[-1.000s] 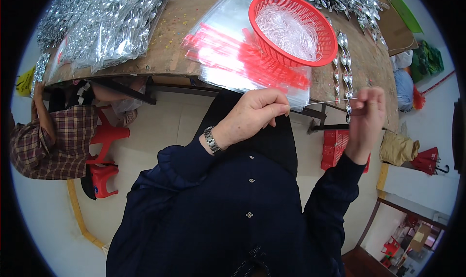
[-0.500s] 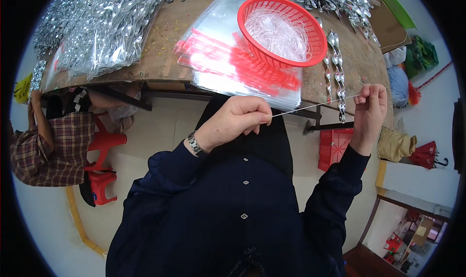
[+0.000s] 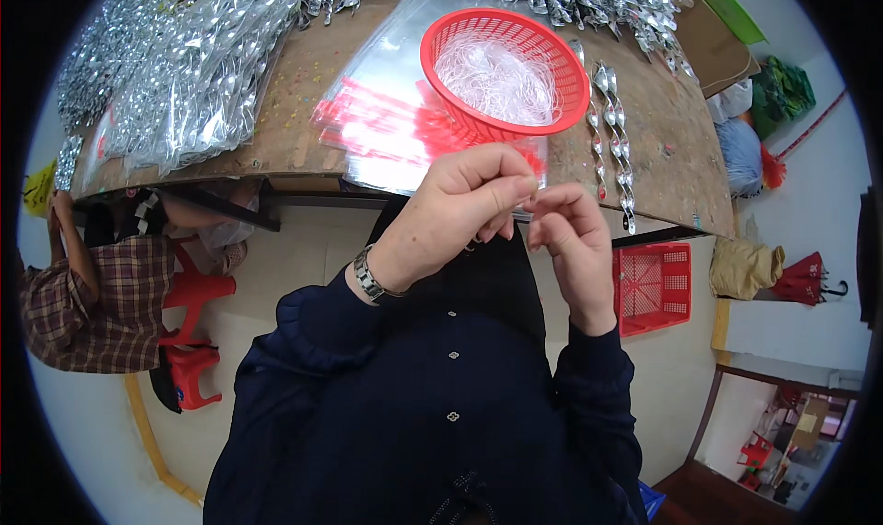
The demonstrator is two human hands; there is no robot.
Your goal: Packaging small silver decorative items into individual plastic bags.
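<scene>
Fingertips of the left hand [image 3: 460, 207] and right hand [image 3: 570, 235] are pressed together at mid-frame, pinching a thin clear thread [image 3: 532, 214] that is barely visible between them. Beyond, the red basket [image 3: 432, 60] in the upper centre is seen full of white thread, so much work is judged left, and silver twisted pieces [image 3: 614, 129] lie beside it on the table [image 3: 303, 111].

Setting: small hand-assembly or packing workshop. Evidence: rough brown worktable [image 3: 303, 111] just beyond the hands, scuffed and speckled; a red mesh basket [image 3: 504, 69] of thin clear strands directly above them; clear bags with red strips [image 3: 391, 129] beside it; heaps of shiny silver twisted pieces [image 3: 175, 65] far up-left. Red crate [image 3: 651, 286] on pale floor to the right; another person in a plaid shirt [image 3: 92, 304] seated far left.
</scene>
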